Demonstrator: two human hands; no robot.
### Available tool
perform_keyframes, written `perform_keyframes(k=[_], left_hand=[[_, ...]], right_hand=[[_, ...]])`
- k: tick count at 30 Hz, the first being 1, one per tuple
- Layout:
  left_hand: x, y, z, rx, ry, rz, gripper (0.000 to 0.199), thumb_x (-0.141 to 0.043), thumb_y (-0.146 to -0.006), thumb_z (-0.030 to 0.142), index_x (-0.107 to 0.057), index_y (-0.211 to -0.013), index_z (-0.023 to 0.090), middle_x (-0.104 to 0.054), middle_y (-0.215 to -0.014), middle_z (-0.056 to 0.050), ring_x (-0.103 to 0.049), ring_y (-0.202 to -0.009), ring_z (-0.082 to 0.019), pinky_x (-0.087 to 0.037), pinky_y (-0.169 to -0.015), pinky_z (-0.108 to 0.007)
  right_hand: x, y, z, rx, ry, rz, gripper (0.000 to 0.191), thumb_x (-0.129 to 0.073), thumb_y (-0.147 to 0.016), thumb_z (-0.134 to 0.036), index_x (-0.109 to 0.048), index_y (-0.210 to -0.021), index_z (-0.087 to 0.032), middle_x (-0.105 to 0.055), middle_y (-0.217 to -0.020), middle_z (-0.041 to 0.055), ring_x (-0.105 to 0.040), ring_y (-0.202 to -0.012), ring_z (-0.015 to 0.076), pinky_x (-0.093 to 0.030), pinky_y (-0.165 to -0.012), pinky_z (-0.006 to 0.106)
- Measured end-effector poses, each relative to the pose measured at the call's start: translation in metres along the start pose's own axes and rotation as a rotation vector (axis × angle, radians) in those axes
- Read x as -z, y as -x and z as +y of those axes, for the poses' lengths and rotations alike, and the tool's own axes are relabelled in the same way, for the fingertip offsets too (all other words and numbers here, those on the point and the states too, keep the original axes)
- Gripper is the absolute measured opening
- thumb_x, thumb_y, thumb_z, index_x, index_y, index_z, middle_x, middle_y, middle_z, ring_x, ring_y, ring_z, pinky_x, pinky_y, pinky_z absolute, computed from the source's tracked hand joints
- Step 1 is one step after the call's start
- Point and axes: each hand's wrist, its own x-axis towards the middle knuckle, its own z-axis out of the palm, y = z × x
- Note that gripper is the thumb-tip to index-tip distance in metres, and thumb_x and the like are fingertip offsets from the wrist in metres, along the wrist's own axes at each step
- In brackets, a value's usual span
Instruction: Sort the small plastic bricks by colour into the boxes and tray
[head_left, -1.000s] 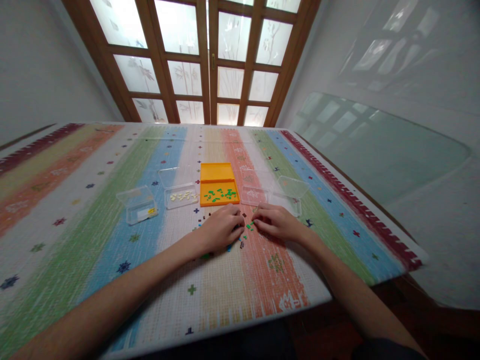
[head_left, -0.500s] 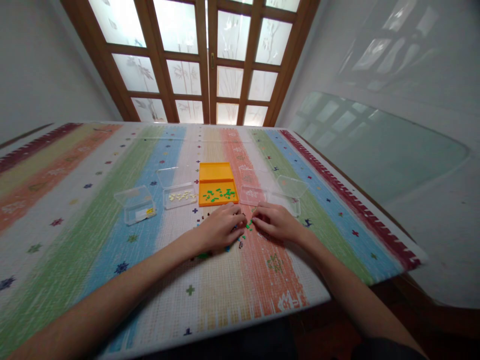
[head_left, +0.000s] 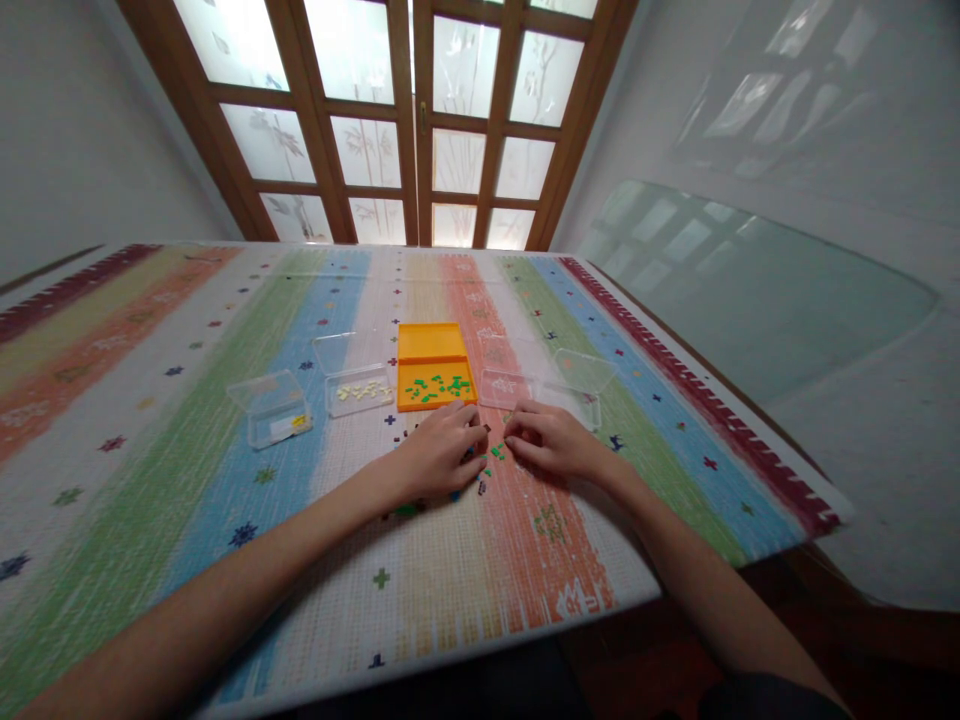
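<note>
My left hand [head_left: 442,455] lies over a pile of small coloured building bricks, its fingers curled inward. Whatever is between those fingers is hidden. Dark and blue bits peek out around it, and a green piece [head_left: 406,510] shows under the wrist. Just to the right, my right hand [head_left: 551,440] is closed, thumb and fingertips drawn together; anything in the pinch is too small to make out. Small green bricks [head_left: 496,453] lie on the cloth in the gap between both hands, with a dark brick [head_left: 482,488] nearer to me.
Beyond my hands stands an opened orange case [head_left: 400,407] with green bricks inside. To its left are a clear box [head_left: 330,408] of cream pieces and another clear box [head_left: 259,437] with a yellow-and-white item. Clear boxes [head_left: 487,398] stand right. A striped tablecloth [head_left: 315,580] covers the table.
My left hand has drawn back slightly to the left, and a dark brick now shows by its fingertips. The right hand has barely moved. The boxes stay put.
</note>
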Motion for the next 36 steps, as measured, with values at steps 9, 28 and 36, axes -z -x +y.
perform_keyframes(k=[9, 28, 36], left_hand=[[-0.006, 0.001, 0.0, -0.044, 0.044, 0.028, 0.016, -0.056, -0.097, 0.019, -0.07, -0.091, 0.016, -0.064, -0.095, -0.009, -0.059, -0.091, -0.024, -0.048, -0.082, -0.037], [-0.013, -0.005, 0.003, -0.054, -0.028, 0.037, 0.017, -0.056, -0.098, 0.02, -0.069, -0.09, 0.015, -0.066, -0.089, -0.009, -0.059, -0.088, -0.024, -0.048, -0.08, -0.037], [-0.017, -0.004, 0.002, -0.073, -0.015, 0.035, 0.019, -0.054, -0.1, 0.024, -0.07, -0.091, 0.019, -0.066, -0.093, -0.008, -0.06, -0.089, -0.024, -0.048, -0.082, -0.037]], right_hand=[[0.001, 0.0, -0.001, -0.009, -0.036, -0.002, 0.013, -0.059, -0.096, -0.025, -0.069, -0.09, -0.019, -0.064, -0.086, 0.0039, -0.058, -0.072, 0.0142, -0.044, -0.069, 0.028], [0.0, 0.001, 0.0, 0.054, -0.068, -0.022, 0.013, -0.061, -0.094, -0.022, -0.071, -0.087, -0.018, -0.063, -0.082, 0.0029, -0.057, -0.07, 0.0138, -0.042, -0.067, 0.027], [0.002, 0.001, 0.0, 0.005, -0.053, -0.04, 0.01, -0.061, -0.091, -0.021, -0.069, -0.086, -0.019, -0.065, -0.081, 0.0027, -0.057, -0.068, 0.0132, -0.042, -0.065, 0.026]])
